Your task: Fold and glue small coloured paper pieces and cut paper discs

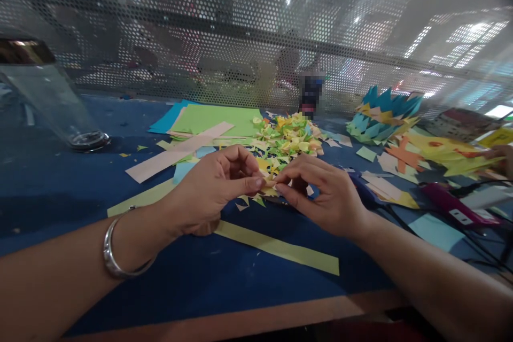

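Left hand point(212, 184) and right hand point(331, 195): fingers point(252, 184) pinch a small pale-yellow paper piece point(269, 183); light, even pressure should prevent tearing.

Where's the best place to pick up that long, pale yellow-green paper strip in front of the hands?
Probably by the right end of the yellow-green paper strip, coming from the near right and pinching across its edge. That end is uncovered and seems flat on the blue tabletop, while the other end disappears behind the left hand.
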Tool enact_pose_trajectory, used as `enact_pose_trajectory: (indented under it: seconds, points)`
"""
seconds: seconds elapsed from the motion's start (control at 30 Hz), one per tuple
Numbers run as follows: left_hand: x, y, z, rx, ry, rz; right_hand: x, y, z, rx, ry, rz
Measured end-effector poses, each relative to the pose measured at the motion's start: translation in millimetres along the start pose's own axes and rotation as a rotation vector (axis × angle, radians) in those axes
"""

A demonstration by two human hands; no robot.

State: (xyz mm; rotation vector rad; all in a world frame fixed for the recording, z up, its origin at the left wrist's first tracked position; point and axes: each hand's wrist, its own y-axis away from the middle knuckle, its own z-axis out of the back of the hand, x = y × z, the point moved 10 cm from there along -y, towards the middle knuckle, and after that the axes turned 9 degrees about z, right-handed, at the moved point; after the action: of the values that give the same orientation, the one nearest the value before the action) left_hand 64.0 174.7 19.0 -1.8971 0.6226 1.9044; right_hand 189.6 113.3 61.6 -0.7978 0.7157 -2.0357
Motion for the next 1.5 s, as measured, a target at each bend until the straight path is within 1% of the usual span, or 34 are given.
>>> enact_pose_trajectory:
  seconds: [0.13,0.37,0.53,0.7,0.87,1.0,1.13,1.3,1.5]
  points:
    - [3,-2,-0.9,0.045,0.046,0.018,-3,0,-1,0.016,-0.021,-0.035]
    - [0,-2,-1.0,0.050,0.029,-0.022,-6,1,-1,0.008,-0.030,-0.071]
    - [-1,-2,-5.4,0.081,0.016,-0.012,-11,3,-2,0.012,-0.050,-0.105]
    - [-2,-2,-10.0,0.126,-0.044,-0.024,-21,7,-8,0.025,-0.161,-0.227]
    - [-9,0,-7.6,0.111,-0.129,-0.117,-26,8,-14,0.056,-0.266,-0.324]
    - [-10,3,-11.0,0.131,-0.171,-0.138,-25,8,-15,0.074,-0.306,-0.344]
    - [-9,5,-16.7,0.171,-0.113,-0.123,-24,9,-12,0.046,-0.273,-0.333]
    - [6,3,-12.1,0.067,-0.067,0.018,-22,9,-12,0.041,-0.239,-0.313]
    - [9,2,-8.2,-0.025,-0.063,0.037,-25,9,-13,0.033,-0.209,-0.317]
